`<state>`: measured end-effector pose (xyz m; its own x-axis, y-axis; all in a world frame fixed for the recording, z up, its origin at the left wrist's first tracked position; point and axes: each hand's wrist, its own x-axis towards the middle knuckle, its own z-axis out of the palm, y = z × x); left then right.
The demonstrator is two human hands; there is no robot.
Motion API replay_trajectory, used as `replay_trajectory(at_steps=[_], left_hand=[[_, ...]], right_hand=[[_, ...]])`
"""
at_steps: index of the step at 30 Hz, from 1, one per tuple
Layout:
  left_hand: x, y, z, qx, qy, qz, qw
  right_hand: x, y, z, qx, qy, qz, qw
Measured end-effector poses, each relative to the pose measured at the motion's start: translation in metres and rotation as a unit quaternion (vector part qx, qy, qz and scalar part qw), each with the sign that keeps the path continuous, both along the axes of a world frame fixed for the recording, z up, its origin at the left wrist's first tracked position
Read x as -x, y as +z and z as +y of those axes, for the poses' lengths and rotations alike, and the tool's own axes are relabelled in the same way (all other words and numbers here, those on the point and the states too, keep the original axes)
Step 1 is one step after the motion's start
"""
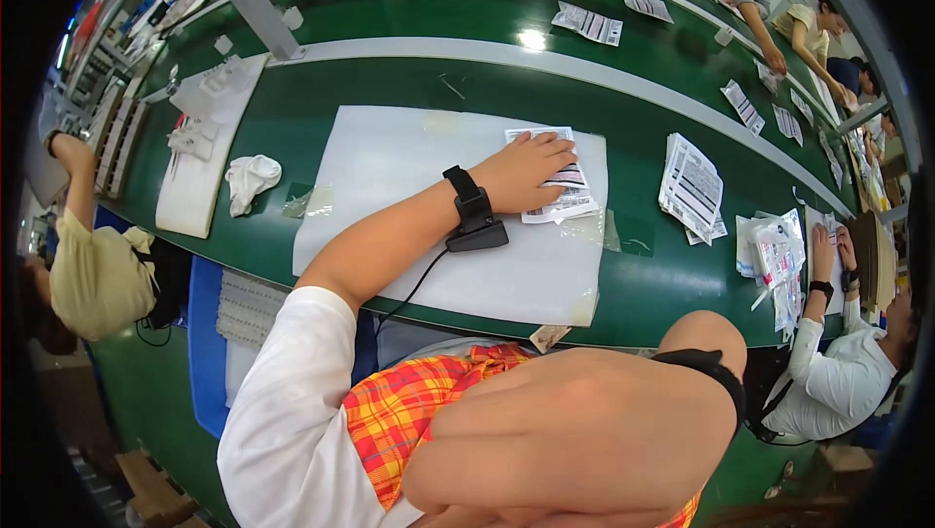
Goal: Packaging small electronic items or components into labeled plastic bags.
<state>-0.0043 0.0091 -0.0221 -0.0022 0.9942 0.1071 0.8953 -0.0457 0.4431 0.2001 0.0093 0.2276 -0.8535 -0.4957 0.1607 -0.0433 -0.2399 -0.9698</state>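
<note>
My left hand (526,173) lies flat with its fingers spread on a small stack of white printed packets (570,208) on a white mat (390,168). A black wrist strap with a small box (475,221) and a cable is on that wrist. My right hand (575,431) is raised very near the camera, its back filling the lower middle. It also has a black wristband (721,377). Its fingertips are mostly out of sight, so whether it holds anything is hidden. A pile of similar packets (691,187) rests right of the mat.
A white cloth (253,183) and a white board (209,168) with clear plastic fixtures lie at left. Silvery packets (774,250) are heaped at right beside a co-worker (838,377). Beyond a metal rail (545,60), loose packets (589,23) lie on a green belt. A blue bin (206,333) stands below the table.
</note>
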Motion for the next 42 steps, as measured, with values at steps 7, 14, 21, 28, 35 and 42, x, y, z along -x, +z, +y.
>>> replay_trajectory(at_steps=[7,14,21,28,35,42], left_hand=[[-0.003,0.004,0.002,0.016,-0.009,0.008,1.0],[0.012,0.002,-0.006,0.02,-0.003,0.011,1.0],[0.0,-0.003,0.003,-0.001,-0.007,0.019,1.0],[-0.001,-0.006,-0.008,-0.019,0.006,0.017,1.0],[0.003,0.0,-0.008,0.022,-0.01,0.02,1.0],[0.005,-0.008,0.006,-0.04,-0.015,0.021,0.999]], right_hand=[[0.018,-0.026,-0.03,-0.151,0.013,0.211,0.966],[0.037,-0.033,-0.065,-0.308,-0.179,0.505,0.786],[0.01,-0.009,-0.037,-0.534,-0.271,0.603,0.528],[-0.044,0.003,-0.049,-0.542,-0.348,0.278,0.713],[-0.043,-0.012,-0.024,-0.447,-0.319,0.393,0.738],[-0.011,-0.027,-0.021,-0.364,-0.301,0.429,0.77]])
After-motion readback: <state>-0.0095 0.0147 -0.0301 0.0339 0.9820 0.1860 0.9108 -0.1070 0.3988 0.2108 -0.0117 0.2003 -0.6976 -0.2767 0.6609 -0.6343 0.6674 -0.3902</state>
